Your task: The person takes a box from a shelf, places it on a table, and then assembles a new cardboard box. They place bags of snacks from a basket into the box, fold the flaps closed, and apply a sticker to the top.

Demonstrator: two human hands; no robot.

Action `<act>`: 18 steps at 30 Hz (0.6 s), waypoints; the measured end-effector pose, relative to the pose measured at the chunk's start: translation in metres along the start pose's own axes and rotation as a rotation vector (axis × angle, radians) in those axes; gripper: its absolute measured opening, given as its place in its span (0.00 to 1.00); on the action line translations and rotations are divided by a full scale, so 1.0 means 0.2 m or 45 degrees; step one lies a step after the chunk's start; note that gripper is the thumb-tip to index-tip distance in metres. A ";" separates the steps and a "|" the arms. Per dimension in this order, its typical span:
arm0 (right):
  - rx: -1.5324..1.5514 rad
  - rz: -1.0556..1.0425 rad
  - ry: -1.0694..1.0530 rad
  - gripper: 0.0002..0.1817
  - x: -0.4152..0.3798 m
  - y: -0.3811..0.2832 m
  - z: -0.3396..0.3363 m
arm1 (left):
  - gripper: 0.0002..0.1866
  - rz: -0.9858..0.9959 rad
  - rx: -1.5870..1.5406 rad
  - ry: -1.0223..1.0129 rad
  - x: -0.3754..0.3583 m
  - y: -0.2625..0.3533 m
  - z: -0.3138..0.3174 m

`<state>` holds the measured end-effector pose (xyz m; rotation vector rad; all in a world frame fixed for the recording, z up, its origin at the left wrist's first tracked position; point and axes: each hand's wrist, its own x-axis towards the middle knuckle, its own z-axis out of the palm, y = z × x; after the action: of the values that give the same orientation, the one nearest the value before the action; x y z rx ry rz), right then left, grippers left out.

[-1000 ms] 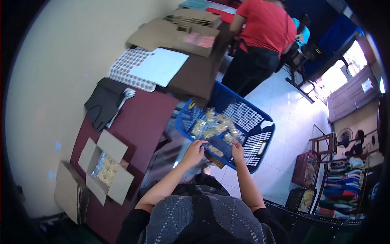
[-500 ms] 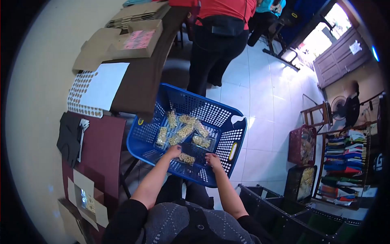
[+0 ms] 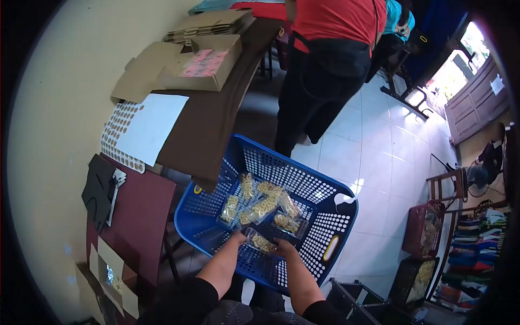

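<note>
The clear packet (image 3: 260, 241) of pale, knobbly pieces is inside the blue basket (image 3: 201, 219), near the middle of its near edge, and it lies slantwise between the person's two hands. The left hand (image 3: 237, 238) is at the left end of the packet and the right hand (image 3: 283, 247) is at the right end. Both hands appear nearly closed, with the fingers pinching the film at these ends, although the fingertips are small in the view and how firmly they press cannot be told.

For good handling, it seems wise to hold the packet only by its ends, because the pieces inside may be brittle. The two hands should stay at an even height, so that the contents do not slide to one side. A strong pull could perhaps open a seam, so a light tension seems enough.

Farther in, toward the left and far edges of the basket, several other packets (image 3: 260, 210) lie close together, some overlapping. It would be careful to keep the knuckles away from them. The forearms pass above the near edge, and it seems better not to lean on this rim.

Outside the basket, beyond its left edge, the brown-covered desk (image 3: 206, 130) carries an open box (image 3: 230, 64) with pink packs. Past the far edge stands a person in a red top (image 3: 336, 38).
</note>
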<state>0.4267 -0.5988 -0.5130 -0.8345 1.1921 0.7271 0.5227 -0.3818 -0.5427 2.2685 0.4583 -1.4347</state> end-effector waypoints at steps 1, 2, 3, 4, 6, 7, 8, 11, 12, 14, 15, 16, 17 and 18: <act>-0.065 -0.012 -0.033 0.12 0.12 0.07 -0.04 | 0.16 0.037 0.079 -0.052 0.02 -0.01 0.00; -0.120 -0.018 -0.047 0.14 0.16 0.11 -0.10 | 0.14 0.122 0.082 0.058 -0.01 0.00 0.04; -0.126 -0.026 -0.038 0.14 0.12 0.09 -0.12 | 0.14 0.132 0.074 0.055 -0.04 0.05 0.06; -0.116 -0.059 -0.130 0.14 0.05 0.08 -0.14 | 0.15 0.299 0.288 0.091 -0.07 0.12 0.05; -0.271 -0.116 -0.128 0.12 -0.01 0.02 -0.13 | 0.24 0.554 0.393 0.002 -0.15 0.21 -0.08; -0.277 -0.123 -0.119 0.12 -0.07 -0.01 -0.12 | 0.23 0.540 0.418 0.018 -0.28 0.26 -0.19; -0.285 -0.151 -0.327 0.13 -0.16 -0.04 -0.10 | 0.20 0.556 0.382 0.104 -0.40 0.26 -0.25; -0.420 -0.280 -0.296 0.13 -0.60 -0.12 0.00 | 0.15 0.704 0.054 0.115 -0.67 0.20 -0.37; -0.491 -0.381 -0.285 0.14 -0.69 -0.13 0.00 | 0.12 0.814 -0.212 0.013 -0.75 0.17 -0.41; -0.614 -0.625 -0.216 0.15 -0.83 -0.14 0.03 | 0.10 0.956 -0.336 0.045 -0.91 0.10 -0.47; -0.637 -0.832 -0.143 0.16 -0.93 -0.13 0.08 | 0.08 1.086 -0.447 0.064 -1.02 0.06 -0.51; -0.689 -0.980 -0.115 0.16 -1.02 -0.12 0.12 | 0.09 1.099 -0.485 0.131 -1.27 0.04 -0.59; -0.740 -1.127 -0.087 0.17 -1.11 -0.11 0.17 | 0.09 1.113 -0.489 0.138 -1.41 -0.01 -0.62; -0.893 -1.412 0.031 0.18 -1.29 -0.08 0.24 | 0.12 1.187 -0.686 0.212 -1.52 -0.07 -0.64</act>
<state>0.4059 -0.5785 -0.2518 -1.8611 0.3074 0.1694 0.4886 -0.3209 -0.2198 1.7546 -0.1667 -0.5600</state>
